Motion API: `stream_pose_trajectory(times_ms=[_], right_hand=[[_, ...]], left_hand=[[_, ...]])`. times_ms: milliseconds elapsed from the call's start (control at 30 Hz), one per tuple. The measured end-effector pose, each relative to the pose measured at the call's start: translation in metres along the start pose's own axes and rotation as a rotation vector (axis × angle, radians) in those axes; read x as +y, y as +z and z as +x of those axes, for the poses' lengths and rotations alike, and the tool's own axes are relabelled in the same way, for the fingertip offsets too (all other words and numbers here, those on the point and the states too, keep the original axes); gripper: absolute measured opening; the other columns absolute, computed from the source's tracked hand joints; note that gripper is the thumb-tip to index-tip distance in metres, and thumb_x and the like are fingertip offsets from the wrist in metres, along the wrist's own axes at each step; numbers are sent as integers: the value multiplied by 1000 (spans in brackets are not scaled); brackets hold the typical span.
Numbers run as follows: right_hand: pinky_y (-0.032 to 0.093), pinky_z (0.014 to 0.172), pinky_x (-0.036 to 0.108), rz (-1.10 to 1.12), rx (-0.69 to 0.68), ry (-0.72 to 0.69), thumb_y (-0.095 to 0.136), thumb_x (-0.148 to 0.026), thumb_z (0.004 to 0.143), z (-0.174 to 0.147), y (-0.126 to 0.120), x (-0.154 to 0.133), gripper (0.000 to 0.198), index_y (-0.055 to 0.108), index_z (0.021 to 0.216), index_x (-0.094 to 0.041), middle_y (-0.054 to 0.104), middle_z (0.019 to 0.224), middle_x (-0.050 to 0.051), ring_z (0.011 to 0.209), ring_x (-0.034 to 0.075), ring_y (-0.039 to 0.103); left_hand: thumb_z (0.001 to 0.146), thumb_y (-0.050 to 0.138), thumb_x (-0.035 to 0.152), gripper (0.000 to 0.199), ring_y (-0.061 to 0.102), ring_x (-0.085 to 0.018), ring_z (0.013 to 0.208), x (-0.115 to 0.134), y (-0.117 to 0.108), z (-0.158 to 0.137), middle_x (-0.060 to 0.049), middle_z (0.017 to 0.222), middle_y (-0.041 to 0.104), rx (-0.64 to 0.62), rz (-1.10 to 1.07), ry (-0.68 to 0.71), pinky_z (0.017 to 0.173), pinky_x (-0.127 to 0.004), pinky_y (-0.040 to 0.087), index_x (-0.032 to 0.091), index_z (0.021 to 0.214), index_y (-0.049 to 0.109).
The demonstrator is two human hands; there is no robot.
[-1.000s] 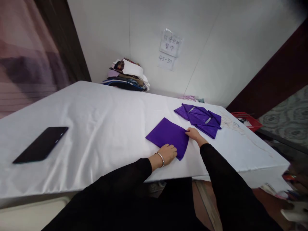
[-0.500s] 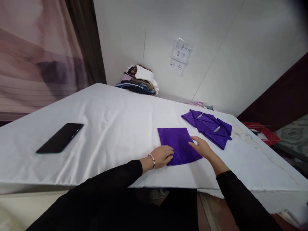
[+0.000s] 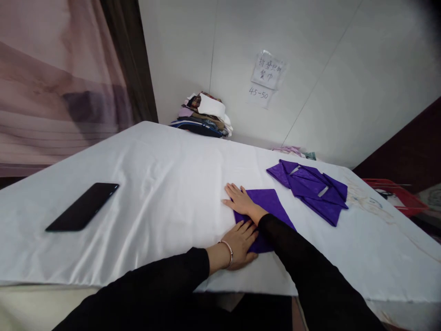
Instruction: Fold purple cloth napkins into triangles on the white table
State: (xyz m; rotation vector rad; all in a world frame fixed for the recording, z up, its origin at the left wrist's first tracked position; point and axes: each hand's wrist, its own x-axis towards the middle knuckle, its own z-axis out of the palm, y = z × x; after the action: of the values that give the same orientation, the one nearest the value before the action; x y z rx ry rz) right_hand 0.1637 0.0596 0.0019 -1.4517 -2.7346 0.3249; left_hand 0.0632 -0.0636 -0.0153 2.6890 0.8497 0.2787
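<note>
A purple cloth napkin [image 3: 267, 202], folded to a squarish shape, lies flat on the white tablecloth [image 3: 186, 184] in front of me. My left hand [image 3: 242, 243], with a bracelet at the wrist, rests on its near left part, fingers spread. Reaching across the cloth, my right hand [image 3: 239, 201] lies flat over the far left edge, fingers stretched out and partly past it. Neither hand grips anything. My right forearm covers part of the napkin. Several folded purple napkins [image 3: 310, 186] lie overlapping farther right.
A dark tablet or phone [image 3: 82, 207] lies at the left of the table. Against the wall stands a pile of folded clothes [image 3: 203, 115]. Paper signs [image 3: 267, 76] hang on the wall. A red basket [image 3: 401, 195] is beyond the right edge.
My right hand has left the napkin's right edge and crossed to its far left edge, now flat. My left hand stays at the near left, fingers more spread. The view has shifted slightly.
</note>
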Motion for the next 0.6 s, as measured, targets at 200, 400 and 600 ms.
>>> stream_pose_trajectory(times_ms=[200, 400, 600], right_hand=[[4, 109, 50, 9, 38, 77, 20, -63, 88, 29, -2, 16, 71, 20, 145, -20, 13, 152, 6, 139, 24, 6], [4, 109, 51, 28, 77, 96, 20, -61, 90, 22, -6, 18, 67, 20, 144, -21, 12, 152, 8, 139, 23, 6], [5, 109, 50, 25, 112, 173, 27, -55, 91, 8, -10, 25, 64, 19, 144, -20, 15, 151, 9, 139, 23, 7]], left_hand=[[88, 32, 52, 65, 16, -29, 137, 0, -1, -1, -15, 147, 27, -22, -48, 0, 111, -46, 11, 11, 138, 33], [84, 40, 56, 69, 19, -29, 137, -3, -1, -6, -13, 147, 29, 15, -123, 28, 112, -48, 16, 14, 138, 34], [92, 29, 33, 41, 45, -19, 123, -35, -39, 14, -7, 127, 56, 331, -208, -107, 105, -40, 35, 19, 122, 53]])
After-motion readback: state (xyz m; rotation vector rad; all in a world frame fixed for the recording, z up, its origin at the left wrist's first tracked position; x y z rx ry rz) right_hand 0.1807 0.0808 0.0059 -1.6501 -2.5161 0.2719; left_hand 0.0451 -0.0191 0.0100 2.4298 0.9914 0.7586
